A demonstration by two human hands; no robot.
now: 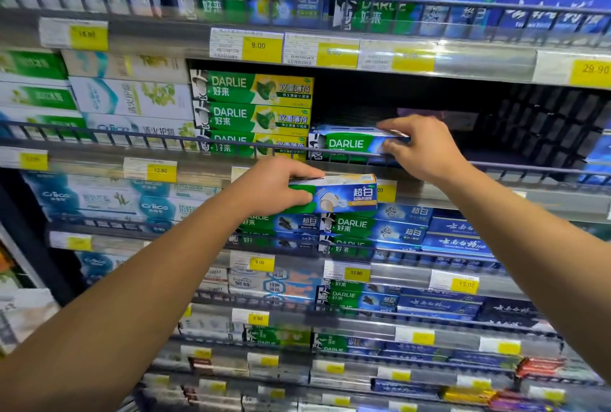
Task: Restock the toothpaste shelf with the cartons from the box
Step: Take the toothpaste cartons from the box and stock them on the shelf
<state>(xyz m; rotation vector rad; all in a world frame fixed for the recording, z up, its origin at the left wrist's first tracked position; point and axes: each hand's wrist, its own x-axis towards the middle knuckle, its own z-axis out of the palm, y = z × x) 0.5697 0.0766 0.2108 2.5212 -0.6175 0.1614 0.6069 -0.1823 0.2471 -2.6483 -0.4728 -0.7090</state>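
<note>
Store shelving, several tiers, wire rail (99, 139) along each front, yellow price tags (258, 46) on the edge strips. Middle shelf (496, 163): left part stacked with white cartons, then a stack of three green-yellow DARLIE cartons (251, 114), then one green-blue DARLIE carton (347, 145) lying flat behind the rail, just right of that stack. Dark gap to the right and above it, wire back panel showing. Top shelf packed with green-blue DARLIE cartons; lower tiers full of mixed green, blue and white cartons, bottom rows blurred.

Right hand (420, 150) reaching over the rail, fingers on top and thumb on the front of the shelved carton's right end, curled round it, gripping. Carton resting on the shelf, upright on its long side, label facing near.

Left hand (274, 188) nearer, lower, in front of the shelf edge, closed round the left end of a second carton (344, 195): thumb along the top edge, fingers wrapped over the green front. Second carton held level in the air, blue-orange right end sticking out free, below and just left of the shelved one, not touching it.

Box not in view.
</note>
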